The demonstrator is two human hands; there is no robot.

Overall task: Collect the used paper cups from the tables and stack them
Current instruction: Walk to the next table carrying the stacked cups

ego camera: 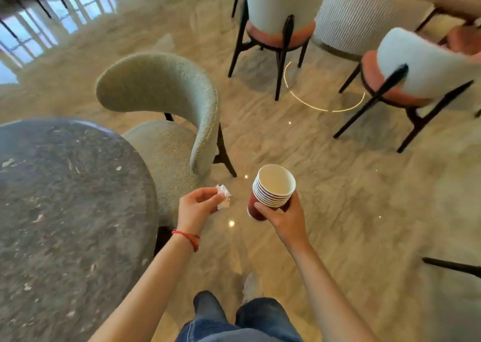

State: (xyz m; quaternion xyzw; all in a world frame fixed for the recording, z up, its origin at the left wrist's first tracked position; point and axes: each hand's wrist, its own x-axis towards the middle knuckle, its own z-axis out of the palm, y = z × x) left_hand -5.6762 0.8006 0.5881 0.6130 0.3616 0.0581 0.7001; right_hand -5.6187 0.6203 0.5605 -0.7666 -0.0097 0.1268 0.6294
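A stack of several nested paper cups (270, 188), red outside and white inside, is tilted with its mouth toward me. My right hand (283, 218) grips the stack from below and the side, over the floor. My left hand (197, 206) pinches a crumpled white napkin (223, 196) between thumb and fingers, just left of the cups. A red string bracelet circles my left wrist. No other cup shows on the table.
A round dark stone table (65, 211) fills the lower left. A grey-green chair (166, 112) stands beside it. Two pink-seated white chairs (276, 16) (416, 76) and a ribbed white table base (356, 16) stand at the far right. Polished floor lies between.
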